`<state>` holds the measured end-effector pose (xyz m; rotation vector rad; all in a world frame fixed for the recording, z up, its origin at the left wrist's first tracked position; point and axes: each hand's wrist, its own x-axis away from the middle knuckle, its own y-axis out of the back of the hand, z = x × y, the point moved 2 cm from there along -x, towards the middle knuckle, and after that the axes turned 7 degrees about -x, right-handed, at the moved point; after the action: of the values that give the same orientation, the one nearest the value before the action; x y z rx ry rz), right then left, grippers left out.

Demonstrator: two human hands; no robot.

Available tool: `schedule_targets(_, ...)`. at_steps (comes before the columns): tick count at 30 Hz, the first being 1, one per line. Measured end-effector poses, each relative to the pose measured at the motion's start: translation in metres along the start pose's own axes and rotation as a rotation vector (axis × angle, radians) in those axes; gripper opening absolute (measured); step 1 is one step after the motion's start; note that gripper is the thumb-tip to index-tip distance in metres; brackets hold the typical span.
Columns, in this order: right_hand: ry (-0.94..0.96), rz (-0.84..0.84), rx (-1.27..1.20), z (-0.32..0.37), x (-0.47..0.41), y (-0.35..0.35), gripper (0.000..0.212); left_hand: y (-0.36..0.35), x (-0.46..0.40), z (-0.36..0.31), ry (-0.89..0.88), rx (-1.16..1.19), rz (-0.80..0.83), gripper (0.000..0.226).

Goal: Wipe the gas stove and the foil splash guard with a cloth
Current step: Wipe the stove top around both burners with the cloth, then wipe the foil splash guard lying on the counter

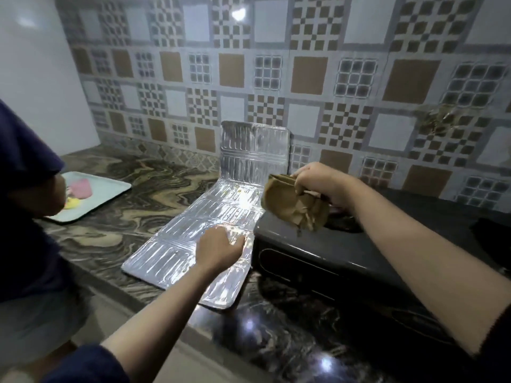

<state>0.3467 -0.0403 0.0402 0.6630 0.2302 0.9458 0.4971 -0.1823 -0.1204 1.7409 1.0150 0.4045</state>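
Note:
The silver foil splash guard (177,252) lies mostly flat on the marble counter, its far panel folded up against the tiled wall. My left hand (219,248) rests on the foil near its right edge, fingers spread and fairly straight. To the right stands the black gas stove (345,252), its left end touching the foil. My right hand (322,185) grips a crumpled brown cloth (293,205) and holds it in the air above the stove's left burner and the foil's far right edge.
A pale tray (110,193) with pink and yellow items sits on the counter at the left. Another person in a dark shirt (25,217) stands at the left edge beside it. The patterned tile wall (276,78) runs behind.

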Motion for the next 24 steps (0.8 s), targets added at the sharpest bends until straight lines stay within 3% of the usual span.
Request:
schedule_targets(4, -0.136, 0.307, -0.298, 0.024, -0.045, -0.072, 0.013, 0.012, 0.001, 0.08, 0.148, -0.1, 0.098, 0.059)
schedule_targets(9, -0.118, 0.352, -0.125, 0.051, -0.093, -0.15, 0.014, 0.018, 0.003, 0.15, 0.282, -0.217, 0.246, 0.074)
schedule_targets(11, -0.118, 0.372, -0.095, 0.058, -0.113, -0.178, 0.014, 0.015, 0.004, 0.168, 0.323, -0.253, 0.295, 0.089)
schedule_targets(13, -0.08, 0.4, 0.001, 0.064, -0.134, -0.205, 0.017, 0.008, 0.001, 0.185, 0.359, -0.269, 0.325, 0.124)
schedule_targets(15, 0.003, 0.426, 0.147, 0.067, -0.159, -0.236, 0.025, -0.004, -0.003, 0.205, 0.406, -0.273, 0.373, 0.153)
schedule_targets(18, 0.183, 0.476, 0.353, 0.07, -0.186, -0.278, 0.026, -0.019, -0.007, 0.224, 0.458, -0.278, 0.49, 0.15)
schedule_targets(21, 0.449, 0.505, 0.535, 0.071, -0.208, -0.318, 0.005, -0.024, -0.018, 0.234, 0.462, -0.331, 0.532, 0.148)
schedule_targets(23, 0.598, 0.475, 0.639, 0.067, -0.218, -0.342, 0.004, -0.023, -0.026, 0.243, 0.469, -0.355, 0.535, 0.146)
schedule_targets(24, 0.66, 0.455, 0.686, 0.065, -0.223, -0.354, 0.015, -0.022, -0.029, 0.248, 0.464, -0.372, 0.534, 0.146)
